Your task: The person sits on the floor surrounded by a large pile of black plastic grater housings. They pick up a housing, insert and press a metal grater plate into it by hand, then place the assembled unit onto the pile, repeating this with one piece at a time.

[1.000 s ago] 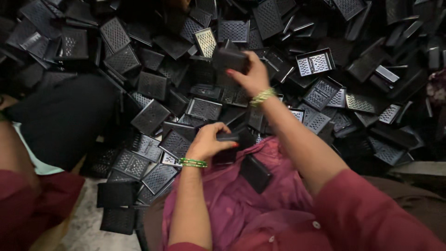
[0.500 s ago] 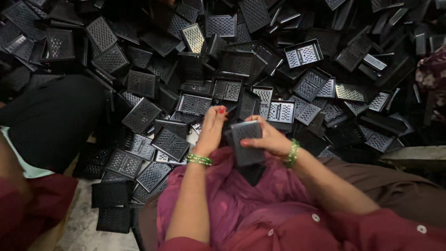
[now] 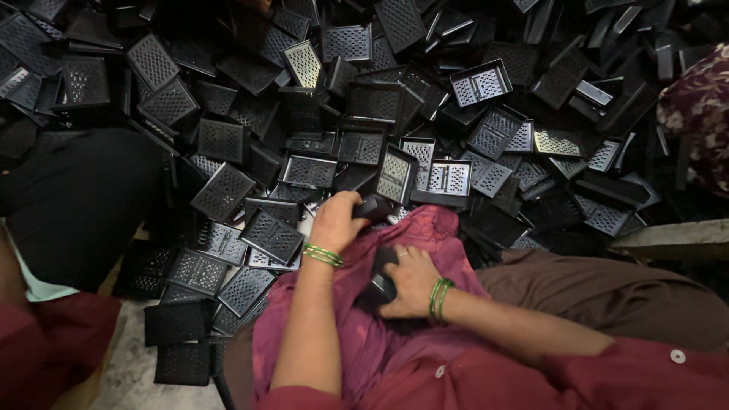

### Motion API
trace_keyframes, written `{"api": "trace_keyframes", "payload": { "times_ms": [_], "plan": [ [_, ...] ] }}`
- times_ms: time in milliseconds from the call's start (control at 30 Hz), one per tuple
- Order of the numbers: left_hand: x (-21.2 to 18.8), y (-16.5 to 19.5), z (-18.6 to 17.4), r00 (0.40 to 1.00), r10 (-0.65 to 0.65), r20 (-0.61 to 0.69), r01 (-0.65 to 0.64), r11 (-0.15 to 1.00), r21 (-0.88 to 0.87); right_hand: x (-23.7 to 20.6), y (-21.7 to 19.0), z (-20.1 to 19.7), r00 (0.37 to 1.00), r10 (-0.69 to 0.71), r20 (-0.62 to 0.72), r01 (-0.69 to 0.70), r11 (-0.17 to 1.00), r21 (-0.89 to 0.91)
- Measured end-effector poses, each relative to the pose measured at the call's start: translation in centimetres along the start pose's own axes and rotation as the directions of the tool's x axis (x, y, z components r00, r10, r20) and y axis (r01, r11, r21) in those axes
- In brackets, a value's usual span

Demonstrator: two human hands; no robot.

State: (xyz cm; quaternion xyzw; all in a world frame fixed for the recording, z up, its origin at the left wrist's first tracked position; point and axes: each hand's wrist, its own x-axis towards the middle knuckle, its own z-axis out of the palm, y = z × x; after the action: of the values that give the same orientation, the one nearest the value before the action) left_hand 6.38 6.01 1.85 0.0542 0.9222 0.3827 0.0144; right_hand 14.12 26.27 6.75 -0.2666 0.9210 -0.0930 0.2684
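The right hand (image 3: 410, 282) presses a black plastic piece (image 3: 381, 279) onto the magenta cloth (image 3: 448, 228) in the lap; the left hand (image 3: 338, 222) closes round another dark piece (image 3: 373, 206) at the edge of the pile of perforated black trays (image 3: 228, 190); joining them seems next

Maroon shirt, white buttons; brown trousers; green bangles on both wrists; ring on right hand (image 3: 410, 279).
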Motion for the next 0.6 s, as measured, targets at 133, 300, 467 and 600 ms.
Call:
{"api": "trace_keyframes", "payload": {
  "times_ms": [133,300,467,600],
  "plan": [
    [0.4,-0.3,-3.0,0.983,-0.149,0.111,0.168,0.967,-0.19,0.8,-1.1,-1.2,0.963,0.087,0.257,-0.07,0.995,-0.073],
    [0.3,-0.9,-7.0,0.957,-0.256,-0.139,0.042,0.594,-0.803,1.1,-0.6,-1.2,0.939,-0.013,0.345,0.019,1.0,-0.014],
    [-0.9,-3.2,-10.1,0.924,-0.335,-0.187,-0.261,-0.189,-0.947,1.3,1.1,-1.2,0.92,-0.165,0.355,0.1,0.976,0.194],
    [-1.7,-5.1,-10.9,0.976,-0.145,-0.162,-0.217,-0.648,-0.73,2.8,2.4,-4.1,0.892,-0.31,0.328,0.056,0.798,0.6]
  ]
}}
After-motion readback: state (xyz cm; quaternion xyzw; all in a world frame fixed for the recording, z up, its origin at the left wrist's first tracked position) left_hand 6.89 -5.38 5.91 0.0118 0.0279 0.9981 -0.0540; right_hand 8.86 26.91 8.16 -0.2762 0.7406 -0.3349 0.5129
